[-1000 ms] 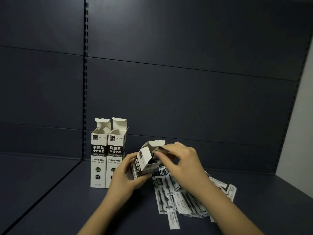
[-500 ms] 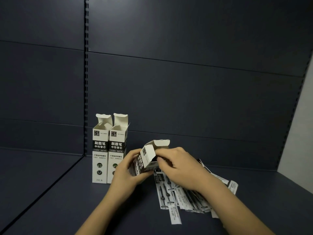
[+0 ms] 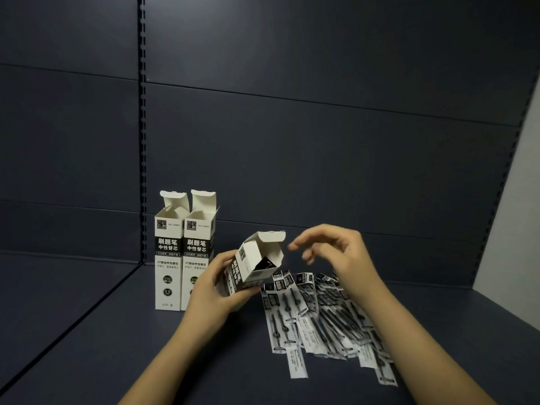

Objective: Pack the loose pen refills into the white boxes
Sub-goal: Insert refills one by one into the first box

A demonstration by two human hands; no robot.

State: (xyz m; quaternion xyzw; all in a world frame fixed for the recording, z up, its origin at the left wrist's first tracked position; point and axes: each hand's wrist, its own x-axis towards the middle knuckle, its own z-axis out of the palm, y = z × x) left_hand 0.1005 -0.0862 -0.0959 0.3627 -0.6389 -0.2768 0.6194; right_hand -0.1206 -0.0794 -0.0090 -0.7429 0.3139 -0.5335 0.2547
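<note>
White boxes: three. Two upright (image 3: 168, 258) (image 3: 198, 258) side by side, touching, near back-left corner of shelf (image 3: 87, 331), top flaps open. Third box (image 3: 251, 267) tilted, flap open, gripped in left hand (image 3: 211, 290). Hands: two; right hand (image 3: 336, 252) holds nothing, fingers loosely curled. Packaged pen refills (image 3: 321, 314): one overlapping pile right of centre on shelf, exact count cannot tell, well over ten. One dark item inside tilted box, unclear.

Two upright boxes (image 3: 182, 258) stand left of a held box (image 3: 251, 266); refills (image 3: 321, 314) lie right.
</note>
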